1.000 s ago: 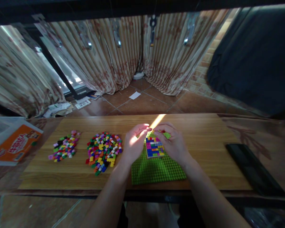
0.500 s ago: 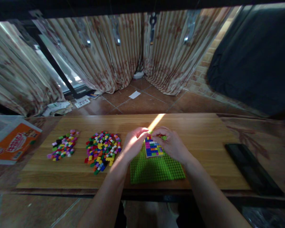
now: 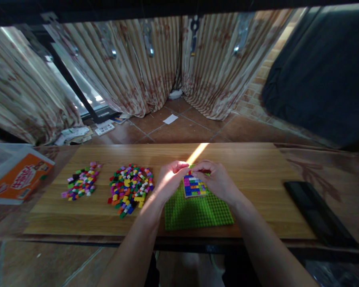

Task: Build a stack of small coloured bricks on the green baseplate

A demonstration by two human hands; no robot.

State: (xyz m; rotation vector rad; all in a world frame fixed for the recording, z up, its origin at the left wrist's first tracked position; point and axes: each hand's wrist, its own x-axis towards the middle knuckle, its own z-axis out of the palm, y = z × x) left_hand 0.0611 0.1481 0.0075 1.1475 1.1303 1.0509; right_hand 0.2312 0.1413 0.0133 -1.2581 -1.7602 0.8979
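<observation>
- Left hand (image 3: 171, 177), right hand (image 3: 214, 178): fingertips nearly together at the build's (image 3: 195, 188) far edge; cannot tell if clamped.
- Build lies on board's (image 3: 199, 218) far half; uneven pressing could loosen it.

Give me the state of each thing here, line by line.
Left hand: fingers bent, grip unclear
Right hand: fingers bent, grip unclear
Brick panel: bricks packed together, partly covered
Green baseplate: lying flat
Larger brick pile: loose, spread out
Smaller brick pile: loose, spread out
Curtains: hanging
</observation>
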